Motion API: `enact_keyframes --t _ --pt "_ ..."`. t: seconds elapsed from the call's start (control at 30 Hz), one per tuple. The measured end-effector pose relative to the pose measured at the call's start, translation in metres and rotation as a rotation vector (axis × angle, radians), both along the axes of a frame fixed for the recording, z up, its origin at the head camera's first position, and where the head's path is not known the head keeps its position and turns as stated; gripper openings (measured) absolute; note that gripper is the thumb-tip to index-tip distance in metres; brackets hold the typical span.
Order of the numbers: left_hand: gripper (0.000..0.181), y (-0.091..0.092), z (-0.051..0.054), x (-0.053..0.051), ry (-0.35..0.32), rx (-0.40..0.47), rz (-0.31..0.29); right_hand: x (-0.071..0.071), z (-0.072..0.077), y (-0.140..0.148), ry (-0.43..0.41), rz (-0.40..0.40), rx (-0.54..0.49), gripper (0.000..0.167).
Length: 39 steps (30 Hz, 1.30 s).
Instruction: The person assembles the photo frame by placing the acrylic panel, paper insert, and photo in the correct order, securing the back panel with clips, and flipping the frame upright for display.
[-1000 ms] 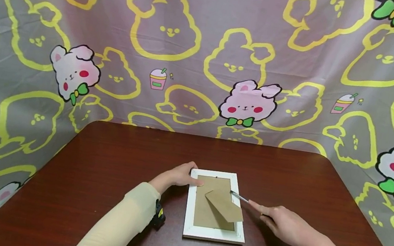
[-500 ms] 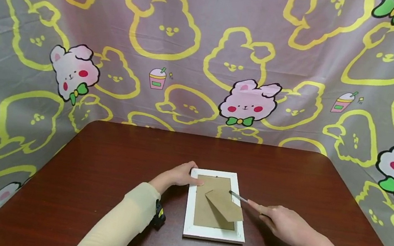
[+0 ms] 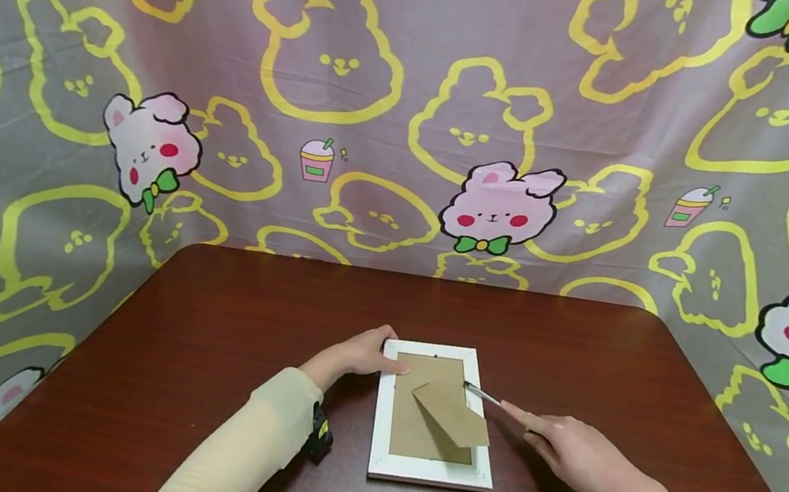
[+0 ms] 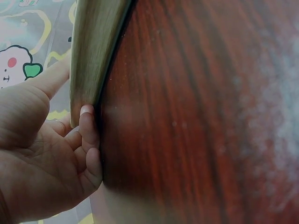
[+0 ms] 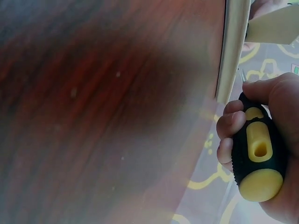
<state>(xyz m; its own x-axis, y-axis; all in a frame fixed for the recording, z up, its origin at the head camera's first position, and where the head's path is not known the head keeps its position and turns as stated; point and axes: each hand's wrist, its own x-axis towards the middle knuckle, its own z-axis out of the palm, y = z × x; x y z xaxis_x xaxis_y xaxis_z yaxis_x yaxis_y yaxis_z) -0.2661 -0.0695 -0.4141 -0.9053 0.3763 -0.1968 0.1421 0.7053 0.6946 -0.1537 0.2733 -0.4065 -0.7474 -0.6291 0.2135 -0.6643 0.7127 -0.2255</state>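
Pinching the frame (image 3: 382, 421) lying on the table (image 3: 244, 292) well in from both side edges with left hand (image 3: 355, 351) while gripping a screwdriver (image 5: 260, 135) in right hand (image 3: 581, 453), tip at the frame's inner right edge.

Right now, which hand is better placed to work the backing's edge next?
Probably the right hand: it holds the tool, tip at the edge of the backing; the left hand grips the frame.
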Motion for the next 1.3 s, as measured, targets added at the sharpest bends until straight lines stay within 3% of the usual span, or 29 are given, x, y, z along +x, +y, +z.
enact_keyframes --t 0.27,0.5,1.07,1.3 --pt "0.047 -0.002 -0.002 0.0 0.024 -0.004 0.003 -0.002 0.002 0.0 -0.088 -0.026 0.023 0.054" --pt "0.047 -0.004 0.0 0.0 0.013 -0.023 0.013 -0.004 0.008 -0.006 -0.069 -0.006 0.038 0.055" --pt "0.047 -0.005 0.003 0.002 -0.01 -0.042 0.058 -0.01 0.036 -0.021 0.018 0.046 0.207 0.054" --pt "0.046 -0.001 0.0 0.003 -0.01 -0.02 0.036 -0.009 0.041 -0.03 -0.039 0.029 0.236 0.052"
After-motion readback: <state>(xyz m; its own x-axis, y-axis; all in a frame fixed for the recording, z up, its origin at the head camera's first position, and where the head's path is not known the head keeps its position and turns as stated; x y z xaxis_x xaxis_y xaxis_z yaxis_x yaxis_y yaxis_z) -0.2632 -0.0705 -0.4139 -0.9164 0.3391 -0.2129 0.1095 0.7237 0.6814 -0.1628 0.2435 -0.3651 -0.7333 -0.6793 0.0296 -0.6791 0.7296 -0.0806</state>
